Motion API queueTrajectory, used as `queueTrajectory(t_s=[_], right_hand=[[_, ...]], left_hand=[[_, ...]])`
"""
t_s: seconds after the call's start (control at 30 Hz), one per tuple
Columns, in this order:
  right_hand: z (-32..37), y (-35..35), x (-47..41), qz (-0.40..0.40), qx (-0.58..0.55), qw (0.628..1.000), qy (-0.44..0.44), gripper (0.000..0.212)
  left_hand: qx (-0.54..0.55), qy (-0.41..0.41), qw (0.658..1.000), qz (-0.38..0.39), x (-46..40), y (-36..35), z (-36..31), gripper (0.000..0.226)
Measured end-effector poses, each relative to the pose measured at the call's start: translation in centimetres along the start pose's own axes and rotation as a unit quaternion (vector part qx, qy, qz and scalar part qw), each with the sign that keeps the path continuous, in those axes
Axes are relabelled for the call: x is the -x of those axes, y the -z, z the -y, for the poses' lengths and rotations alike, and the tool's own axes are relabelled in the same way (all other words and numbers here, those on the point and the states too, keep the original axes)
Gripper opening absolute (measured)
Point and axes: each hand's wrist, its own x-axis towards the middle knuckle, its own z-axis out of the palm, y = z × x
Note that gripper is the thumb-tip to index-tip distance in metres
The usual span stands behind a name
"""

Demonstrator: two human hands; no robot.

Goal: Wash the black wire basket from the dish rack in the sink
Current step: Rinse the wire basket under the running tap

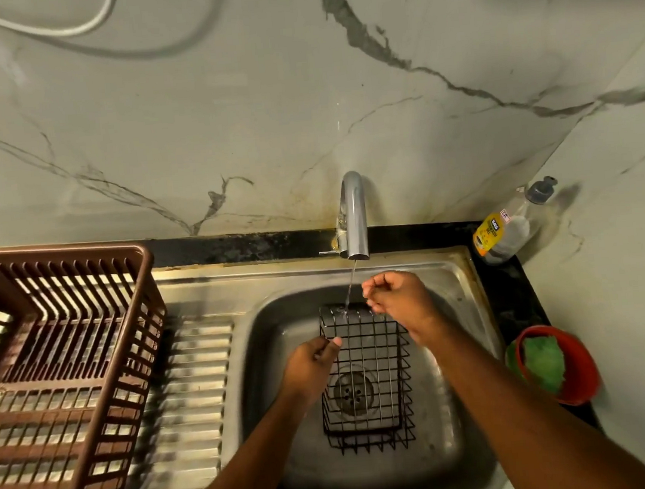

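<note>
One black wire basket (365,373), two hands, one tap (354,218)
</note>
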Motion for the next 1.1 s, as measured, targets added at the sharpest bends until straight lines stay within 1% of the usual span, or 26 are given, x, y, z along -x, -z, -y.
queueTrajectory(t_s=[0.03,0.07,0.13,0.2,0.27,0.33,0.4,0.47,0.5,0.57,0.6,0.63,0.67,0.7,0.73,0.77,0.8,0.83,0.87,0.9,0.93,0.97,1.0,1.03,1.07,1.1], right_hand=[[0.1,0.7,-0.3,-0.008,0.105,0.993,0.047,0.009],[0.5,1.3,-0.4,-0.005,0.170,0.982,0.086,0.008],[1.5,2.0,-0.7,0.022,0.247,0.958,0.142,0.011],[2.6,2.2,-1.2,0.038,0.321,0.929,0.179,0.018],[3.8,2.4,-1.5,0.042,0.375,0.903,0.203,0.025],[4.7,2.4,-1.5,0.058,0.391,0.896,0.202,0.035],[5.5,2.3,-1.3,0.083,0.407,0.892,0.180,0.041],[6.3,2.4,-1.0,0.105,0.385,0.906,0.143,0.037],[6.5,2.4,-0.9,0.112,0.363,0.916,0.126,0.033],[6.7,2.7,-0.7,0.124,0.335,0.928,0.109,0.032],[6.5,2.7,-0.5,0.128,0.316,0.935,0.101,0.032],[6.1,2.6,-0.3,0.127,0.293,0.943,0.092,0.031],[5.8,2.5,0.0,0.122,0.268,0.952,0.082,0.030],[5.7,2.4,0.3,0.116,0.244,0.960,0.073,0.030],[5.5,2.3,0.6,0.109,0.220,0.967,0.066,0.030],[5.5,2.3,0.9,0.097,0.198,0.974,0.060,0.031],[5.4,2.2,1.1,0.081,0.173,0.980,0.054,0.032],[5.3,2.3,1.2,0.063,0.149,0.986,0.045,0.032],[5.2,2.4,1.3,0.047,0.132,0.990,0.035,0.032],[5.0,2.4,1.4,0.031,0.125,0.991,0.024,0.032],[4.9,2.3,1.4,0.015,0.124,0.992,0.013,0.034],[4.7,2.1,1.4,-0.001,0.123,0.992,0.001,0.036],[4.6,1.9,1.3,-0.015,0.122,0.992,-0.011,0.039],[4.5,1.7,1.2,-0.026,0.117,0.993,-0.025,0.041],[4.4,1.4,1.2,-0.034,0.103,0.993,-0.036,0.041],[4.3,1.2,1.2,-0.038,0.079,0.995,-0.048,0.039]], left_hand=[[0.002,-0.012,1.000,-0.012,0.2,0.2,-0.8,0.043],[0.006,-0.024,0.999,-0.024,0.3,0.4,-1.6,0.045],[0.015,-0.048,0.998,-0.043,0.4,0.9,-2.9,0.045],[0.027,-0.073,0.996,-0.051,0.5,1.4,-3.9,0.042],[0.038,-0.097,0.993,-0.059,0.6,1.9,-4.7,0.038],[0.053,-0.124,0.989,-0.056,0.9,2.5,-5.4,0.020],[0.072,-0.141,0.986,-0.049,1.2,2.9,-5.8,0.009],[0.095,-0.136,0.986,-0.034,1.4,3.3,-5.7,0.007],[0.110,-0.130,0.985,-0.026,1.5,3.6,-5.7,0.012],[0.142,-0.113,0.983,-0.021,1.6,4.2,-5.8,0.029],[0.155,-0.103,0.982,-0.025,1.5,4.5,-5.8,0.030],[0.157,-0.095,0.983,-0.029,1.5,4.7,-5.9,0.023],[0.155,-0.091,0.983,-0.029,1.4,4.8,-6.0,0.010],[0.145,-0.099,0.984,-0.033,1.4,4.9,-6.1,0.004],[0.143,-0.105,0.983,-0.038,1.3,4.9,-6.2,0.007],[0.148,-0.100,0.982,-0.055,1.3,5.1,-6.3,0.011],[0.172,-0.087,0.978,-0.081,1.4,5.4,-6.4,0.020],[0.192,-0.073,0.972,-0.116,1.5,5.8,-6.6,0.028],[0.204,-0.075,0.965,-0.148,1.7,6.2,-6.8,0.030],[0.193,-0.088,0.962,-0.170,1.9,6.4,-7.2,0.030],[0.172,-0.110,0.964,-0.170,2.2,6.4,-8.1,0.028],[0.139,-0.133,0.970,-0.146,2.6,5.9,-9.1,0.027],[0.068,-0.155,0.980,-0.105,3.0,4.8,-10.2,0.031],[-0.045,-0.174,0.982,-0.066,3.2,3.5,-11.2,0.042],[-0.162,-0.185,0.969,-0.039,3.2,1.8,-11.9,0.055],[-0.253,-0.188,0.949,-0.028,3.2,0.3,-12.4,0.068]])
